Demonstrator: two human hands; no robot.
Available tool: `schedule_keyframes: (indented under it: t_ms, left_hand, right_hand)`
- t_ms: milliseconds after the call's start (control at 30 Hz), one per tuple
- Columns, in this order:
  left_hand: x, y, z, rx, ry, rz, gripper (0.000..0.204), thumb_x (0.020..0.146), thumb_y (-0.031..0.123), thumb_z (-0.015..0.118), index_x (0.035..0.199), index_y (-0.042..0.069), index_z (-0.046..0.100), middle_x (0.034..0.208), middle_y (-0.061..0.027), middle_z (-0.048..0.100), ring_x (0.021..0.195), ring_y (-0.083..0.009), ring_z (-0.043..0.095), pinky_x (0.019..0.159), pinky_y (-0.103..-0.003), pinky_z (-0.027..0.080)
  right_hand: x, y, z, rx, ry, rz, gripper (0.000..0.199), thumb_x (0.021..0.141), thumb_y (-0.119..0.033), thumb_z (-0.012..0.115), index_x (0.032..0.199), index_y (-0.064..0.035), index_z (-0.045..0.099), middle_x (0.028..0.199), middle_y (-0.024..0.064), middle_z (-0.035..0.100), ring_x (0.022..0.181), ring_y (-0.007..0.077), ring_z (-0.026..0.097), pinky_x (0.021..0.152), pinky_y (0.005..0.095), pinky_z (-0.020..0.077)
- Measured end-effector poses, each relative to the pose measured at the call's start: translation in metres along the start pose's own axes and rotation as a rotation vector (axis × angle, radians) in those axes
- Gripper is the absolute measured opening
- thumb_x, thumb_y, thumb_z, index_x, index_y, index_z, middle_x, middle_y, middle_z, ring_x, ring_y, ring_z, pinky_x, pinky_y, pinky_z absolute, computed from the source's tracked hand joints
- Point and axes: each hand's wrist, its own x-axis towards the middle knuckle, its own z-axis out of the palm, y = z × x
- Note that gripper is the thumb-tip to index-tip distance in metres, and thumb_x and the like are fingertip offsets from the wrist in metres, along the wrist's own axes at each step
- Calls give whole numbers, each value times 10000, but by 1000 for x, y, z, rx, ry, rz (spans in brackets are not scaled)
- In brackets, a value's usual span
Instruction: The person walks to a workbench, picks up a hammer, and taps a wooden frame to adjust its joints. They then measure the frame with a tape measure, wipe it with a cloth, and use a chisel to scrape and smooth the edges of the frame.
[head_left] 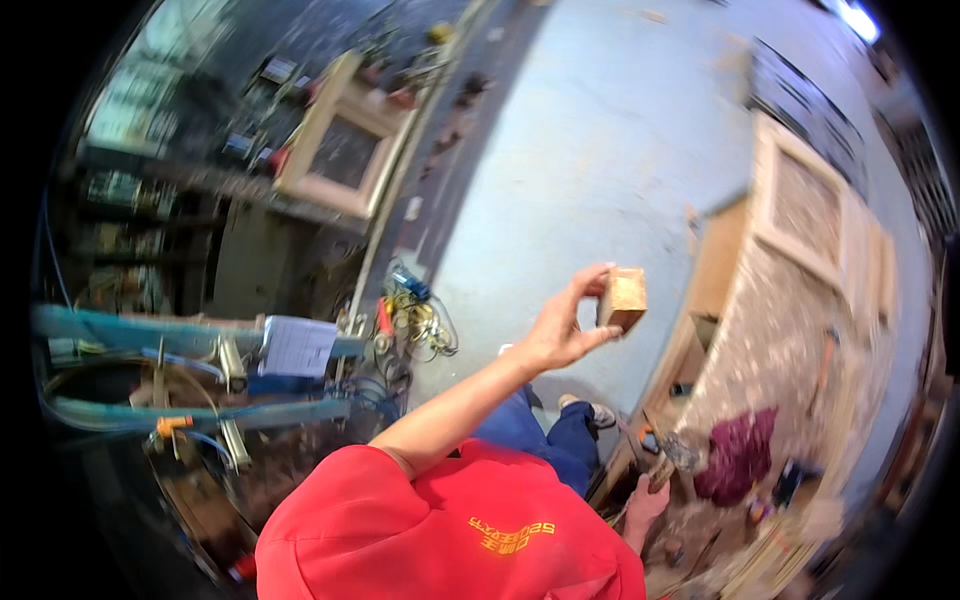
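My left hand [562,325] is stretched out in front of me over the floor. Its thumb and fingers close on the sides of a small wooden block [627,292] with a pale, squared end. Low at the right, my right hand [645,507] is wrapped around the brown handle of a tool [660,474], close above the workbench [762,345]. The tool's greyish head is blurred, so its exact kind is unclear. Beside it on the bench lies a crumpled dark red cloth [737,455].
A wooden frame [800,205] lies at the bench's far end, and a long-handled tool [826,360] rests along its right side. Left of me stand blue-green clamp bars [130,325] with a paper sheet [299,346]. Tangled cables [420,318] lie on the floor. Another wooden frame [300,170] rests on the dark table.
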Motion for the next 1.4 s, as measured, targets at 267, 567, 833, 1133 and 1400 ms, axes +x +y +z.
schedule_keyframes:
  t_ms: [267, 567, 833, 1133, 1400]
  left_hand:
    - [-18, -31, -267, -36, 123, -239, 721, 867, 133, 765, 1506, 214, 443, 1420, -140, 502, 1226, -333, 609, 1072, -453, 532]
    - [32, -200, -432, -643, 792, -595, 605, 938, 141, 751, 1469, 68, 471, 1344, -163, 596, 1066, -169, 681, 943, -329, 562]
    - [165, -440, -612, -1080, 1105, -625, 353, 1027, 237, 671, 1280, 6, 583, 1186, -117, 683, 1089, -225, 677, 991, -391, 557]
    - [306, -627, -752, -853, 1101, -775, 315, 1020, 241, 691, 1097, -63, 660, 1072, -128, 708, 923, -224, 701, 819, -356, 588]
    - [317, -656, -777, 197, 628, -1052, 565, 1057, 513, 509, 1075, -25, 682, 995, -127, 720, 912, -239, 694, 834, -382, 539]
  right_hand:
    - [23, -130, 181, -40, -434, -168, 123, 964, -87, 649, 1062, -48, 585, 726, 28, 563, 467, 123, 489, 415, 308, 382]
    - [80, -348, 461, -405, -759, -423, 260, 991, -185, 671, 1161, -3, 596, 816, -1, 581, 713, 99, 531, 608, 286, 456]
    - [142, -474, 779, -272, -905, -86, 318, 1068, -358, 570, 932, -81, 492, 667, 29, 537, 435, 136, 495, 393, 291, 408]
    - [170, -470, 1041, 50, -885, 67, 340, 1092, -415, 514, 982, -95, 485, 689, 42, 534, 454, 138, 500, 414, 297, 427]
    - [170, -467, 1125, 297, -825, 211, 342, 1097, -429, 499, 963, -116, 471, 701, 44, 530, 453, 156, 490, 416, 318, 416]
